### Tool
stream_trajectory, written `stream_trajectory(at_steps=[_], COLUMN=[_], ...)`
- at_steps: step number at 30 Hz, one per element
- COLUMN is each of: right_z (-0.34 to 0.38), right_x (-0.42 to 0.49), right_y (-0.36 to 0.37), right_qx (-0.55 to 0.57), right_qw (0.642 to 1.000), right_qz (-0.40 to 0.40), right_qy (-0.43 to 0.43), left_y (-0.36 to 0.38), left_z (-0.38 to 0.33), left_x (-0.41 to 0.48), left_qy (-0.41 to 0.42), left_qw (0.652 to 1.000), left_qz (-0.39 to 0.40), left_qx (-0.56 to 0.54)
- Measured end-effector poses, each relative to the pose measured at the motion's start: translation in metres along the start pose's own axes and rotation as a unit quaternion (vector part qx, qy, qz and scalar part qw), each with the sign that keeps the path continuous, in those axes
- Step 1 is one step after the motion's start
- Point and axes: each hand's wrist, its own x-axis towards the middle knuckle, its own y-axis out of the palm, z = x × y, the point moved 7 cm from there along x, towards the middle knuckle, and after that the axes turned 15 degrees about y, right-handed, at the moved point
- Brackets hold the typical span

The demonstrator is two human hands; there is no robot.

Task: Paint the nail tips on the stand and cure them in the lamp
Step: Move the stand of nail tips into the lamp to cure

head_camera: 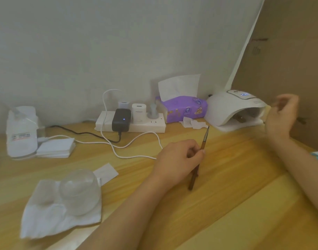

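Fingers (197, 151) of your left hand (176, 159) curl round a nail brush (204, 139) and pinch it mid-shaft. Its bristle end tilts up and away toward the lamp, and its butt end rests on the desk. Fingers (280, 101) of your right hand (280, 116) are bent and raised at the right side of the lamp mouth. They are blurred, so whether they hold anything cannot be told.

- Wooden desk (226, 177): carries everything listed.
- Curing lamp (226, 107): white, at the back right, display (244, 94) lit. A dark brown item (244, 115) sits inside its mouth, too dim to identify.
- White tissue (46, 219): front left, with a clear glass cup (80, 192) on it.
- Power strip (147, 126): against the wall, with a black adapter (121, 120) plugged in and a white cable (133, 143) looping forward.
- Purple tissue pack (185, 109): between strip and lamp, one sheet standing up.
- Plastic packet (22, 130): far left, beside a stack of white pads (55, 147).
- Paper slip (106, 173): just behind the cup.
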Motion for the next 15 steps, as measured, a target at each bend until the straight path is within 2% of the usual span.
stream_trajectory(at_steps=[4, 6, 10, 15], right_z=[0.037, 0.043, 0.044, 0.047], right_x=[0.000, -0.001, 0.005, 0.004], right_y=[0.038, 0.052, 0.060, 0.068], right_qx=[-0.172, -0.212, -0.225, -0.303], right_qw=[0.975, 0.960, 0.955, 0.922], right_qz=[0.107, 0.145, 0.162, 0.177], right_qy=[-0.087, -0.108, -0.106, -0.165], left_y=[0.000, 0.000, 0.000, 0.000], left_z=[-0.001, -0.001, -0.001, -0.001], left_x=[-0.001, -0.001, -0.001, -0.001], left_qy=[-0.001, -0.005, -0.007, -0.003], left_qw=[1.000, 1.000, 1.000, 1.000], left_qz=[0.004, 0.005, 0.008, 0.011], left_qx=[0.002, 0.003, 0.006, 0.003])
